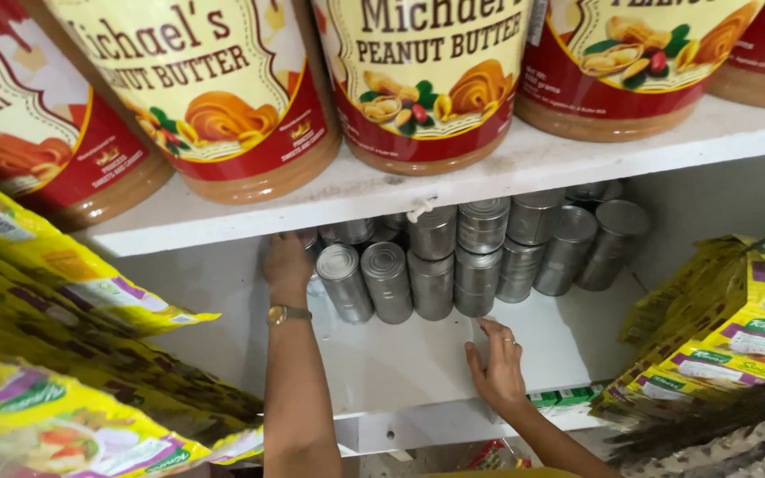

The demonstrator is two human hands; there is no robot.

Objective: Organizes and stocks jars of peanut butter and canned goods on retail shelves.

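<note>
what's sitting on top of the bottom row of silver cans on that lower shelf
A second layer of unlabelled silver cans is stacked on the bottom row. The white shelf board above covers the rear cans. The left hand hides the left end.

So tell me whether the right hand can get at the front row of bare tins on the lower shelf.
Probably yes. The right hand rests on the white shelf just before the front tins, with nothing between them. The left hand is off to the side.

White shelf [418, 367] — stacked silver cans [480, 257] on it.
</note>
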